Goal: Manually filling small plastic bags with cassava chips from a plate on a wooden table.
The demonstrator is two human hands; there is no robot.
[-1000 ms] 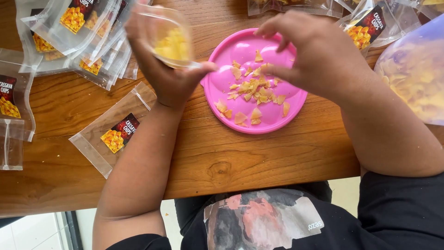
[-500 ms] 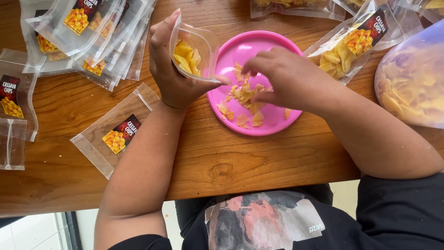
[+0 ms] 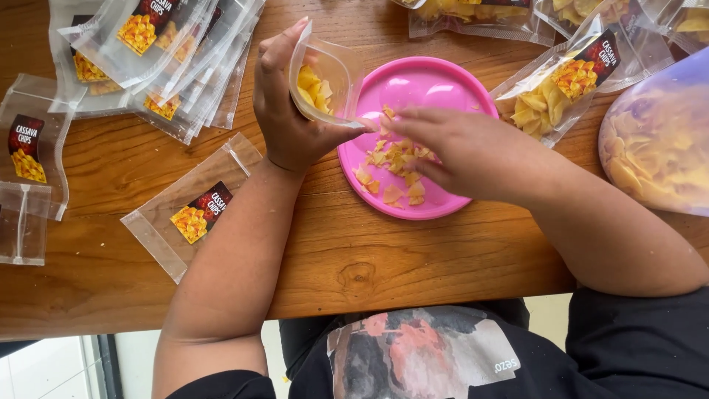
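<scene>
I'm watching the left hand (image 3: 289, 118) gripping an open clear pouch (image 3: 319, 83) beside the pink plate (image 3: 443, 81), mid-table; the right hand (image 3: 461, 148) is pinching chips (image 3: 395, 159). Risk: the tilted pouch spilling, brittle chips crumbling.

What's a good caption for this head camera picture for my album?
Left hand holds an open clear pouch of yellow chips while right hand reaches into chips on a pink plate.
</scene>
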